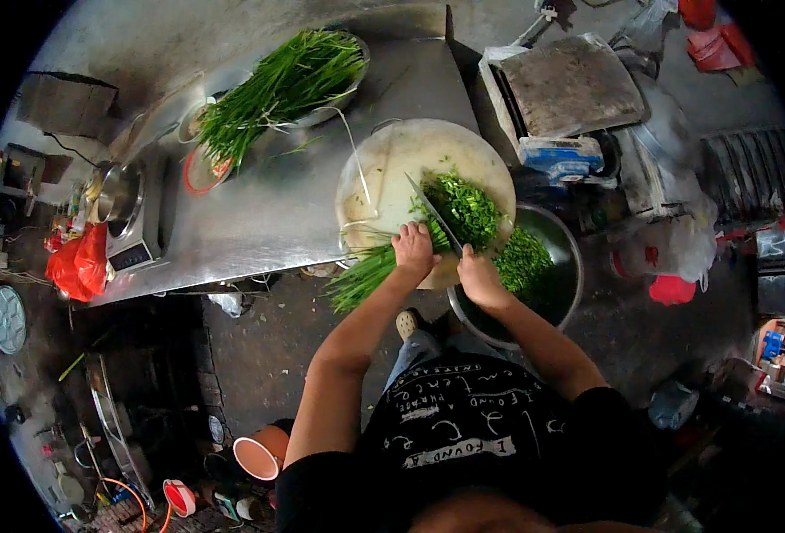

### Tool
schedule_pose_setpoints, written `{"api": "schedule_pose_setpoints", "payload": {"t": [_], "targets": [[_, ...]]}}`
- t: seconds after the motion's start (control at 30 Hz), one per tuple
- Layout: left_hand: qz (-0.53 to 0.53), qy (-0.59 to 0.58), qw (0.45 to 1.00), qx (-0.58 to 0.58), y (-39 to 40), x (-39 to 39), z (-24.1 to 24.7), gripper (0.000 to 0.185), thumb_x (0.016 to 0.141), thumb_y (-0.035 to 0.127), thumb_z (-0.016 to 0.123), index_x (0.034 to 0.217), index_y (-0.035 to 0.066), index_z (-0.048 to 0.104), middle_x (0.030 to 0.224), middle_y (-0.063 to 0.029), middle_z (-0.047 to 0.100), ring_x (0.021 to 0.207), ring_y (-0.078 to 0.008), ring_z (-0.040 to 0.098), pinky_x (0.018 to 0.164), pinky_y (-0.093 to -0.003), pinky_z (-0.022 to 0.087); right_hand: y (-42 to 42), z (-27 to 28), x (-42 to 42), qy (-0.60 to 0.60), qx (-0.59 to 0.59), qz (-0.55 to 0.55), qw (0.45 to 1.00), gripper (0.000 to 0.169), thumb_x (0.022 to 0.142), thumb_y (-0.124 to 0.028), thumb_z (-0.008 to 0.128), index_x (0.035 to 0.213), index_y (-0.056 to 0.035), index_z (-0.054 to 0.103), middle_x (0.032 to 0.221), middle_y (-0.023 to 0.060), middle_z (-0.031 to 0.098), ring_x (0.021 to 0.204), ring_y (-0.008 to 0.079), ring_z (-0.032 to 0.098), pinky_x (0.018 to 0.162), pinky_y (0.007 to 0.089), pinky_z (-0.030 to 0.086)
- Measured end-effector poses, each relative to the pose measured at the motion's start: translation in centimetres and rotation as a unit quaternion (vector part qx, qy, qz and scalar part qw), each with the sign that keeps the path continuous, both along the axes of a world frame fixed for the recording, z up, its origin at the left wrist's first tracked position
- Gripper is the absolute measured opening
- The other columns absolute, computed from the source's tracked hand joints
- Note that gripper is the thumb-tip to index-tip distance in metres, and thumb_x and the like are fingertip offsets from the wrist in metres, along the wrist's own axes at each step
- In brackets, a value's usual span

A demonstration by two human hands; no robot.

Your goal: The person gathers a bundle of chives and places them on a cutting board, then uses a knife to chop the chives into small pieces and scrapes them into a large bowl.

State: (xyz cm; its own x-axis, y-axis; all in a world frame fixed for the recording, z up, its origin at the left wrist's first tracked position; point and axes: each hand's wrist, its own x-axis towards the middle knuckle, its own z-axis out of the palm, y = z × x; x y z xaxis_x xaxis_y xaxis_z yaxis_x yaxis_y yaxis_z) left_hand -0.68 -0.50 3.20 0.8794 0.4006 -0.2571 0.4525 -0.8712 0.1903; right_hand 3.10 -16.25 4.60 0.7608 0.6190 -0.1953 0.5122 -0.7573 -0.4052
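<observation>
On a round cutting board (365, 173), my left hand (415, 252) presses down a bundle of long green stalks, likely garlic chives (365, 276), whose far ends hang over the board's front left edge. My right hand (482, 276) grips the handle of a kitchen knife (435, 214); its blade lies between the bundle and a heap of chopped greens (465, 210). Below the board's right edge stands a large metal bowl (573, 266) holding more chopped greens (522, 260). A white cord (355, 150) trails across the board's left side.
The board sits on a steel counter (265, 213). At its back, a metal bowl (363, 60) holds uncut chives (285, 86). A red-rimmed bowl (196, 176) and a scale (132, 250) with a metal pot (119, 200) stand left. A worn box-like appliance (569, 86) is at right.
</observation>
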Motion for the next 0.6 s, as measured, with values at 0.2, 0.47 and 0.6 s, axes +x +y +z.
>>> {"api": "schedule_pose_setpoints", "payload": {"t": [0.2, 0.47, 0.6], "targets": [[0.027, 0.018, 0.999, -0.007, 0.4, 0.5, 0.4, 0.071, 0.06, 0.039, 0.08, 0.113, 0.002, 0.049, 0.116, -0.0115, 0.047, 0.113, -0.0275, 0.044, 0.089, -0.0443, 0.041, -1.0, 6.0, 2.3, 0.001, 0.027, 0.057, 0.998, 0.02, 0.083, -0.013, 0.052, 0.096, 0.0016, 0.046, 0.066, 0.0224, 0.059, 0.065, 0.0402, 0.06, 0.059, 0.0497, 0.048], [0.052, 0.004, 0.998, -0.027, 0.3, 0.9, -0.3, 0.078, 0.059, 0.038, 0.081, 0.117, 0.0, 0.046, 0.115, -0.013, 0.047, 0.11, -0.0283, 0.046, 0.089, -0.0446, 0.042, -3.5, 6.6, 0.4, -0.003, -0.051, 0.099, 0.994, 0.023, 0.084, -0.012, 0.052, 0.101, 0.0027, 0.045, 0.065, 0.0213, 0.06, 0.064, 0.0387, 0.061, 0.057, 0.0477, 0.049], [0.039, -0.025, 0.999, -0.013, -0.1, -0.9, -1.0, 0.083, 0.056, 0.037, 0.082, 0.119, -0.001, 0.042, 0.113, -0.0136, 0.047, 0.11, -0.0292, 0.045, 0.09, -0.0453, 0.04, -2.2, 6.2, 0.0, 0.024, -0.091, 0.075, 0.993, 0.024, 0.083, -0.01, 0.05, 0.103, 0.003, 0.046, 0.069, 0.0214, 0.061, 0.066, 0.0392, 0.062, 0.057, 0.0478, 0.05]]}}
